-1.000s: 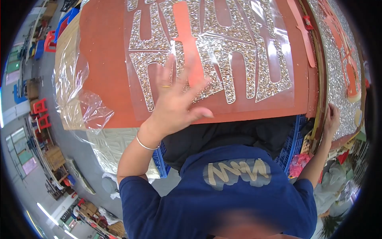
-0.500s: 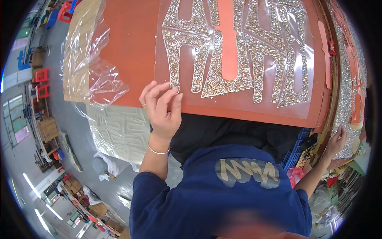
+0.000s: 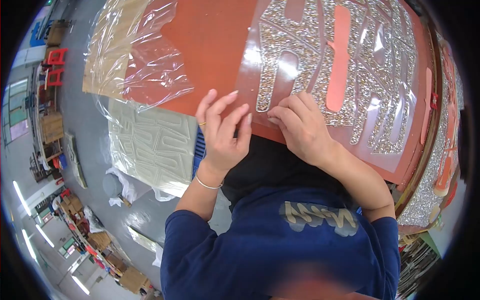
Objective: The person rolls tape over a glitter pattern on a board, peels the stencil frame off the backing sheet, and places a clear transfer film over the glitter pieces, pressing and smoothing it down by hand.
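A clear plastic sheet (image 3: 247, 75) with glittery gold-silver cut shapes (image 3: 267, 82) lies on the reddish-brown table. On the glitter rests a flat coral-pink strip (image 3: 340, 65). My right hand (image 3: 305, 127) is at the sheet's near edge, thumb and fingers pinched together by the lower end of a glitter shape. Whatever is between those fingertips is hidden. Just to its left, my left hand (image 3: 225, 132) is raised near the table edge, fingers apart and holding nothing.
Crinkled clear film (image 3: 155, 65) covers a tan board (image 3: 107, 55) at the table's left. Below it is a pale sheet with outlined shapes (image 3: 152, 145), beside a blue crate (image 3: 199, 147). More glittery material (image 3: 425, 200) with pink pieces hangs at the right. Red stools (image 3: 56, 56) stand far left.
My right hand has come from the far right side to the sheet's near edge, its fingers now pinched. My left hand stays open near the edge. The view has shifted.
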A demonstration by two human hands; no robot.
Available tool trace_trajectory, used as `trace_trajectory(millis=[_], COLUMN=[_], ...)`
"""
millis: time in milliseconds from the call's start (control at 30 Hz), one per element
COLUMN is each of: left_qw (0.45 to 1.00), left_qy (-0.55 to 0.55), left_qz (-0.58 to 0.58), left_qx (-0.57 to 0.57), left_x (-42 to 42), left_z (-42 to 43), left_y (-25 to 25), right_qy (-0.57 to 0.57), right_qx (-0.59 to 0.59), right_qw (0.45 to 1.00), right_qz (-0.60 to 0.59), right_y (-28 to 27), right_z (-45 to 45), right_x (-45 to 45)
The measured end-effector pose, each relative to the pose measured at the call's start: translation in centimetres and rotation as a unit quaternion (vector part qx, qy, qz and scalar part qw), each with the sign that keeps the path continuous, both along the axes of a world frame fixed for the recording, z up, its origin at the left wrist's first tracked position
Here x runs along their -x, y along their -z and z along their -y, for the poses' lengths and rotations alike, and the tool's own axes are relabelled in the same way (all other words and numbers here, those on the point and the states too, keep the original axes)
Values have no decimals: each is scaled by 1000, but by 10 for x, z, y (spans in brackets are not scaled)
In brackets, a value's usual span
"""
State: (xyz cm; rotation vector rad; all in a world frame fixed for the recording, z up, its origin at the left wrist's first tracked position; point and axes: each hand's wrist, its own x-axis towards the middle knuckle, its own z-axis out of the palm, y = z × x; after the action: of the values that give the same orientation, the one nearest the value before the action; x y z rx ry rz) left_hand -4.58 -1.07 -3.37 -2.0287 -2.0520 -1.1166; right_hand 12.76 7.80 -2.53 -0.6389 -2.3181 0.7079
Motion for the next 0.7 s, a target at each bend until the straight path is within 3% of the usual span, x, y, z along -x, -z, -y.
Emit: trace_trajectory(millis=[67, 367, 700], left_qw=[1000, 999, 998], left_qy=[17, 34, 26], left_qz=[5, 26, 49], left_qx=[-3, -4, -26], left_x=[1, -4, -3], left_z=[2, 5, 3], left_y=[8, 17, 18], right_qy=[0, -4, 18], right_qx=[-55, -106, -73], right_qw=[998, 992, 992], right_qz=[24, 65, 99], right_y=[7, 6, -3], right_z=[-2, -3, -5], right_x=[9, 16, 23])
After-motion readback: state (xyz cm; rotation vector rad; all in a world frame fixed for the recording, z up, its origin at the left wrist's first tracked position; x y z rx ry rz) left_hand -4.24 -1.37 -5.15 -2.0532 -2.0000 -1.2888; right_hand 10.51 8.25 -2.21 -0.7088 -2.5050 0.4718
